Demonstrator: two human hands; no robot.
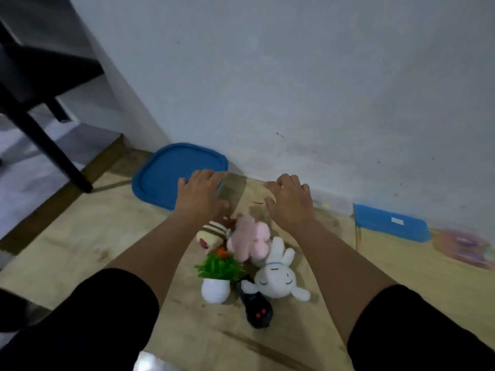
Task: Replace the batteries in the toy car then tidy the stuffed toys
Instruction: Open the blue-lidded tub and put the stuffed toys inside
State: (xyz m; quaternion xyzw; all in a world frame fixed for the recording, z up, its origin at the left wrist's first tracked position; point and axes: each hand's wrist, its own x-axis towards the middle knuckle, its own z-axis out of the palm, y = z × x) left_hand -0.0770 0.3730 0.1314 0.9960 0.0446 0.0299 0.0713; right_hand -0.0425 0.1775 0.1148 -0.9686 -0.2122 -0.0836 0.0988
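Two bare hands reach out over a pile of stuffed toys on a wooden surface by the wall.
Left hand (201, 194) and right hand (290, 200) hover palm-down beyond the pink plush (251, 236), fingers loosely spread, holding nothing. White bunny (276, 277) lies just right of the pink plush, striped plush (211, 234) just left, potted plant (218, 277) nearer the camera, dark toy car (257, 309) below the bunny. Blue lid (160, 178) lies left of the left hand.

Bare wooden floor (80, 236) open on our left and right. Between our forearms: stuffed toys (249, 238), potted plant (218, 277), dark toy car (255, 307) crowd middle. Wall (294, 76) blocks ahead; blue lid (160, 175) lies front-left, blue box (391, 223) front-right.
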